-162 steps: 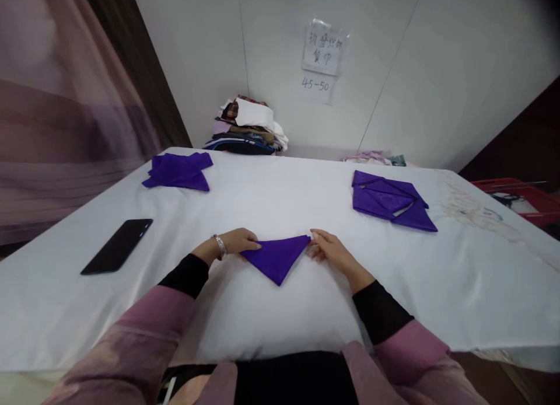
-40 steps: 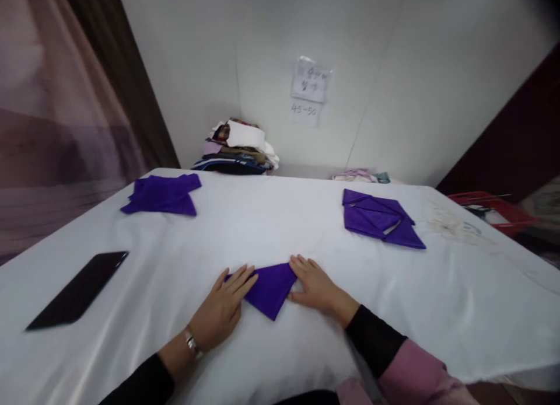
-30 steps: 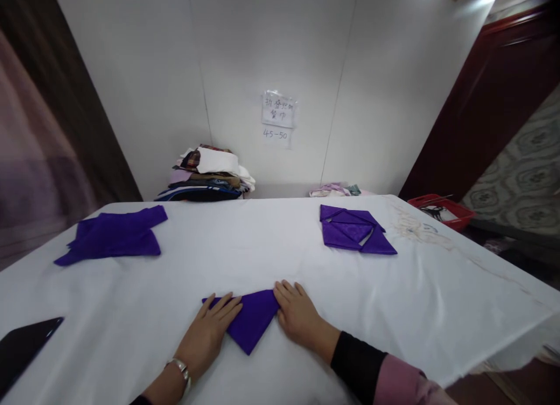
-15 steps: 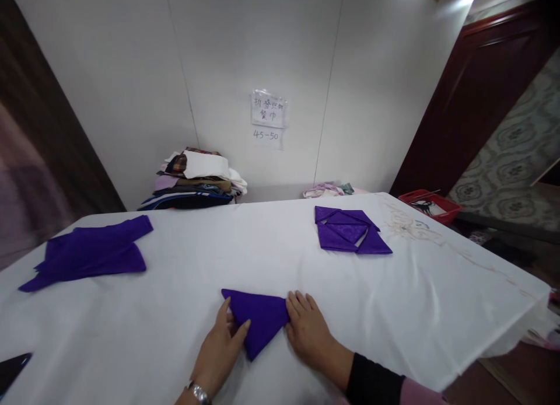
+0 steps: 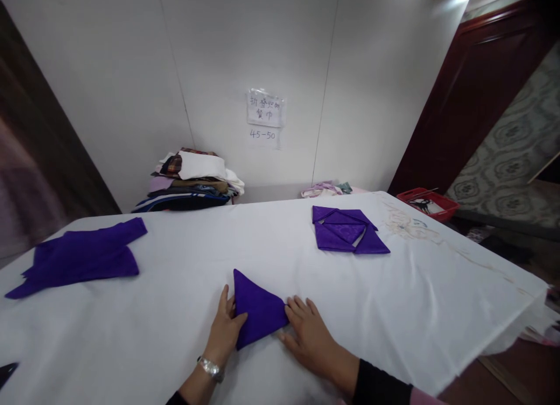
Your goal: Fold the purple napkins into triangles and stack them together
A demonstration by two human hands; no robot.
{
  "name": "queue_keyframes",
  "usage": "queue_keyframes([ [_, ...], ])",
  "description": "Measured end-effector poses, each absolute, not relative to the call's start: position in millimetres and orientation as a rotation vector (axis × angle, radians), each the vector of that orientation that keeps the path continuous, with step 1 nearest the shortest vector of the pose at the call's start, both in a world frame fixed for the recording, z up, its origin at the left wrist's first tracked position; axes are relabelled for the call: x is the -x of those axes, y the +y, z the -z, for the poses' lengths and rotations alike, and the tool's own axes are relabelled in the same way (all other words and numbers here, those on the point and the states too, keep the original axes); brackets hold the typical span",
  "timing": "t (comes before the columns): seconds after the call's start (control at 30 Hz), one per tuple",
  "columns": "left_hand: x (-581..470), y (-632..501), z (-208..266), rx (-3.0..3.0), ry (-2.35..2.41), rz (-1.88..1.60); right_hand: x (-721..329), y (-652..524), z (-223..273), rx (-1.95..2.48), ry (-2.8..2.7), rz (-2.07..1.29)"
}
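A purple cloth napkin [image 5: 258, 309], folded into a roughly triangular shape, lies on the white tablecloth in front of me. My left hand [image 5: 225, 323] grips its left edge, with the thumb on top and the other fingers along the far side, partly hidden. At the narrow right corner, my right hand [image 5: 308, 332] rests with fingers stretched out, their tips touching the cloth. Farther back on the right sits a folded purple napkin [image 5: 343, 236] with crossed flaps and small gaps. Loose purple cloths [image 5: 83, 253] lie overlapped on the left.
Beyond the table's far edge stands a pile of folded clothes [image 5: 192, 183], with a smaller heap of fabric [image 5: 324, 189] to its right. A red basket [image 5: 446, 209] is at the back right. A dark object [image 5: 6, 373] shows at the lower left edge.
The folded napkin has turned clockwise, its upper left point now aiming away from me. My left hand has shifted with it; my right hand stays at the right corner with its thumb farther out.
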State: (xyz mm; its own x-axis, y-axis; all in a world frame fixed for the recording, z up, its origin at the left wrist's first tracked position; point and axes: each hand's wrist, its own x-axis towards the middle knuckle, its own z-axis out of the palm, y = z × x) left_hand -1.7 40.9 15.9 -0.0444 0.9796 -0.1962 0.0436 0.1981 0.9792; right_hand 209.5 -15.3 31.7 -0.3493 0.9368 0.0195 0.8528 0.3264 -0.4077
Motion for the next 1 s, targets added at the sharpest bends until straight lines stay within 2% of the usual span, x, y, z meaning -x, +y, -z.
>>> queue_keyframes([
  [0.2, 2.5, 36.6, -35.5, -1.025, 1.316, -1.089, -210.8, 10.9, -37.7, 1.503, -2.112, -0.707],
  [0.43, 1.7, 43.3, -55.6, -0.997, 1.091, -1.072, -200.3, 49.1, -27.1, 1.181, -1.533, -1.468],
  [0.57, 0.7, 63.4, -60.6, -1.08, 1.046, -1.034, -199.4, 61.7, -27.7, 1.104, -1.303, -1.64],
  [0.67, -6.5, 83.0, -54.4, -1.121, 1.074, -1.026, -207.4, 82.2, -26.5, 1.179, -1.253, -1.483],
  [0.8, -20.6, 95.3, -28.7, -1.276, 1.269, -1.054, -233.3, 134.5, -21.6, 1.516, -1.194, -0.994],
  [1.0, -29.7, 78.2, -1.3, -1.76, 1.463, -0.945, -273.9, 218.0, -13.1, 1.804, -1.1, -0.649],
])
